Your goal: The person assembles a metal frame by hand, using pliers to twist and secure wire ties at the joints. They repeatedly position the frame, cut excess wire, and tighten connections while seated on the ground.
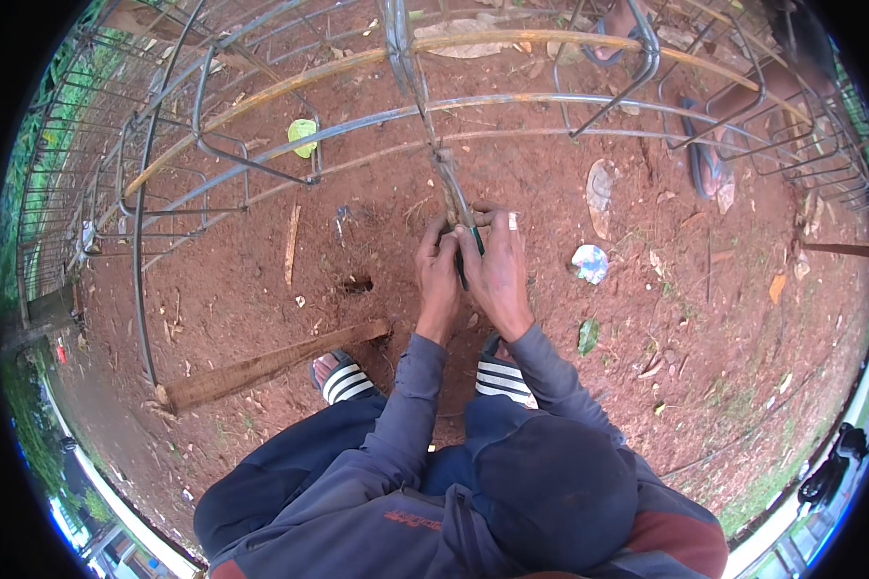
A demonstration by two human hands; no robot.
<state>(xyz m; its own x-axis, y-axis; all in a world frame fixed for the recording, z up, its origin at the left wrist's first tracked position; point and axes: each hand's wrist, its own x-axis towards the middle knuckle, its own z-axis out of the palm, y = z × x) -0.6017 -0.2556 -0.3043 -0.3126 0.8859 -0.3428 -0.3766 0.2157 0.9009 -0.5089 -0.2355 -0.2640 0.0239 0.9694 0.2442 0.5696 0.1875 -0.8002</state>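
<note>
In front of me, my two hands meet at the near end of a steel rebar piece (pixel 444 169) in a wire-tied cage. My right hand (pixel 500 270) is closed around green-handled pliers (pixel 473 241), whose jaws are hidden among the fingers and the steel. A pale wrap shows on one right finger. Close against it, my left hand (pixel 438 280) has its fingers curled at the steel's end; what lies inside them is partly hidden. Long rusty bars (pixel 348 63) of the cage curve across beyond my hands, with bent stirrups (pixel 232 145) hanging on them.
A wooden plank (pixel 270 367) lies on the red soil left of my sandalled feet, near a small hole (pixel 358 285). Leaves and a crumpled wrapper (pixel 590 263) are scattered about. Another person's sandalled foot (pixel 710 164) stands by the cage at the far right.
</note>
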